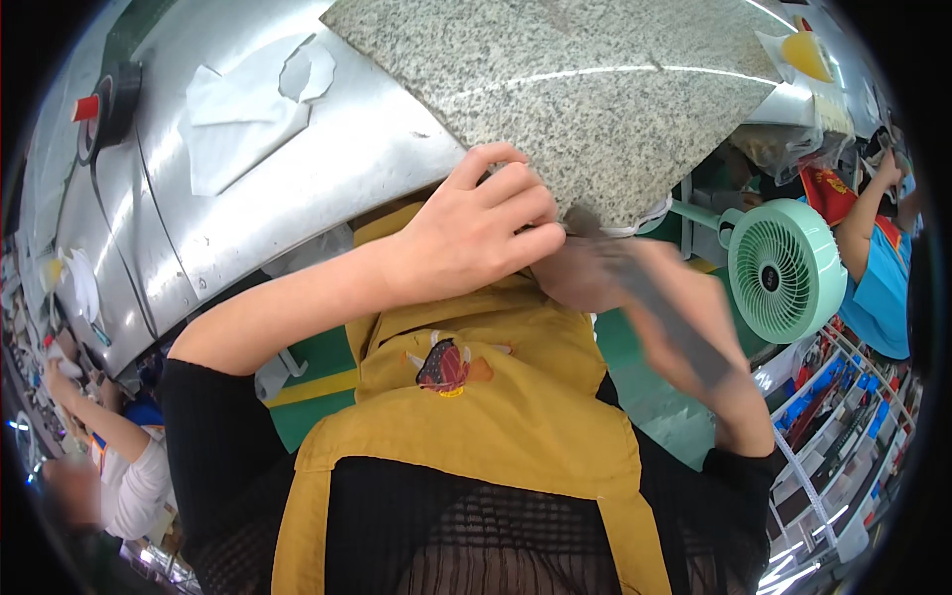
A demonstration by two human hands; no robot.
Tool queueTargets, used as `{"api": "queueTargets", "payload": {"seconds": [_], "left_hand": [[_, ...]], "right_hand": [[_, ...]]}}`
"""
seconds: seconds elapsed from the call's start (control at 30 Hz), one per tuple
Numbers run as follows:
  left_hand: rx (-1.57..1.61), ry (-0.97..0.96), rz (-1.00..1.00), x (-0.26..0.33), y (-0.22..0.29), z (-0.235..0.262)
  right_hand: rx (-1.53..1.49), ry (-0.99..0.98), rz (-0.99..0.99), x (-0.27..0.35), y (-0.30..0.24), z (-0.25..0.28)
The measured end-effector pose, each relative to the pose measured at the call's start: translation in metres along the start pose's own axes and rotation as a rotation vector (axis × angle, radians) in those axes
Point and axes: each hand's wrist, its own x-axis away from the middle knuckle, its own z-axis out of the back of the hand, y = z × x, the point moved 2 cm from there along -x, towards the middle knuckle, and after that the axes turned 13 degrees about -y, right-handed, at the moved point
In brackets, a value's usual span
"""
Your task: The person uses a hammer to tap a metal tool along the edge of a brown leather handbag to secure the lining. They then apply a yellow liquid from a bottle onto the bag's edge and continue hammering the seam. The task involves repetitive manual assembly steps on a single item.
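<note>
Here, the steel workbench fills the upper left, bearing white paper cut-outs, a black tape roll and a small red cup. A green desk fan stands at right, just beside a co-worker in a blue shirt; another person's sleeve shows at lower left. The wearer's yellow apron occupies the centre foreground. The speckled grey granite slab lies atop the bench, its near corner overhanging toward the wearer. The left hand is curled at that corner, fingers folded, touching the slab's edge. The right hand is motion-blurred beneath the corner; its grasp cannot be told.
</note>
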Motion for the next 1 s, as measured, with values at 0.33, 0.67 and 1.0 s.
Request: {"api": "queueTargets", "payload": {"seconds": [0.33, 0.67, 1.0], "left_hand": [[0.309, -0.102, 0.167, -0.026, 0.014, 0.003], [0.177, -0.146, 0.180, -0.031, 0.014, -0.003], [-0.151, 0.058, -0.051, -0.025, 0.026, -0.013]], "right_hand": [[-0.269, 0.067, -0.196, 0.028, 0.023, 0.014], [-0.201, 0.104, -0.129, 0.030, 0.022, 0.004], [-0.143, 0.027, -0.076, 0.028, 0.020, 0.010]]}}
